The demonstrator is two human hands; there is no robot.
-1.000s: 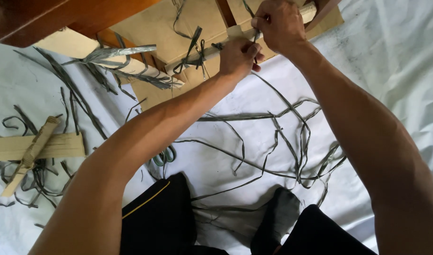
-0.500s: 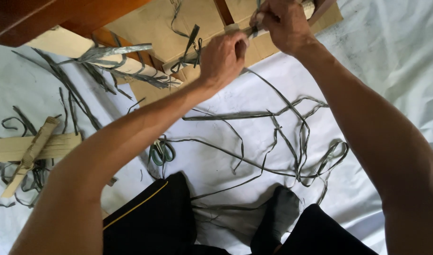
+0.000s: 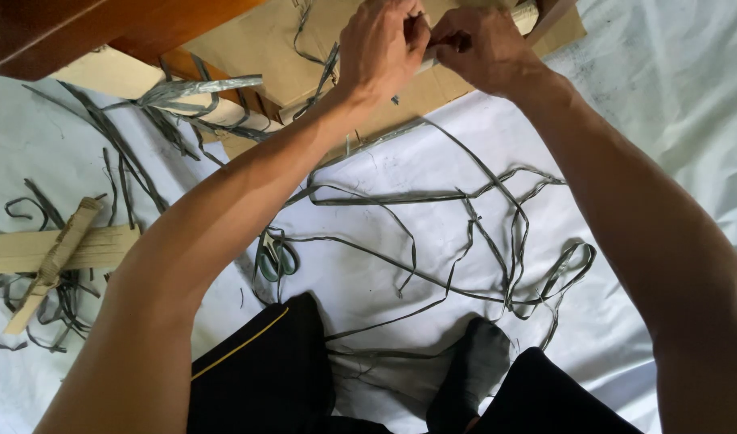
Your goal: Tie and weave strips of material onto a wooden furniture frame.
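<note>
Hands (image 3: 380,48) closed on stick (image 3: 521,16) (apparently)

A single head-worn camera looks steeply down from above the person's own lap onto a white sheet (image 3: 666,96) spread on the floor. It sits close: both forearms fill the sides of the frame, reaching away from the lens toward the top edge, where the left hand (image 3: 380,48) and right hand (image 3: 481,48) meet beyond the sheet's far border. The dark trousers (image 3: 264,378) lie nearest (bottom edge). No second view overlaps it.
</note>
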